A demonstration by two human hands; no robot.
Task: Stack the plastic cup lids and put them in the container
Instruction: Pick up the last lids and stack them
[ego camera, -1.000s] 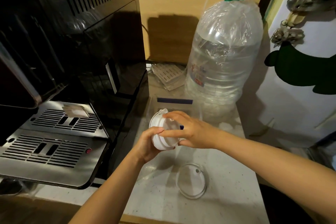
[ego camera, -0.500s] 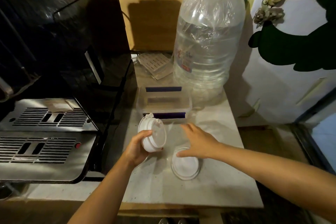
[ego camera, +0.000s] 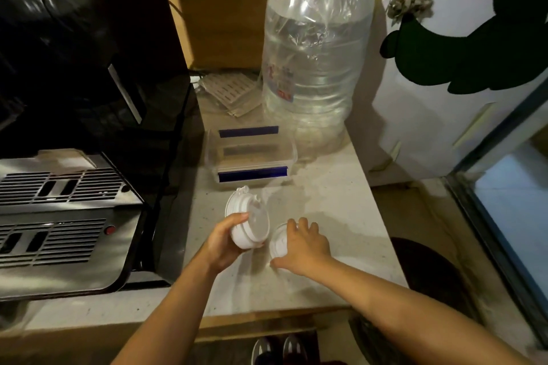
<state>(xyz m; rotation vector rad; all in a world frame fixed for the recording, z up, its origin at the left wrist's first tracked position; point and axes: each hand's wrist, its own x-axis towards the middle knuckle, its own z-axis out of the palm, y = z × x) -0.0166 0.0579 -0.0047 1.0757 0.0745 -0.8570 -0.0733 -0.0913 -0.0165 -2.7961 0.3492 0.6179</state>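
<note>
We hold a stack of lids (ego camera: 248, 224) tilted in our left hand (ego camera: 221, 244), fingers curled around it; our right hand (ego camera: 305, 247) lies spread over a single lid (ego camera: 278, 238) on the counter (ego camera: 341, 210) — just beside the stack; the clear container (ego camera: 252, 154) sits beyond both hands.

both bare forearms reach forward from the bottom edge. left hand (ego camera: 221, 241) is curled, thumb on top and fingers underneath, gripping a stack of lids (ego camera: 247, 224) tipped on edge. right hand (ego camera: 305, 246) sits just right of it, palm down, fingers spread and bent over a single lid (ego camera: 278, 241), thumb stretched back toward the wrist. hands are close, not touching.
</note>
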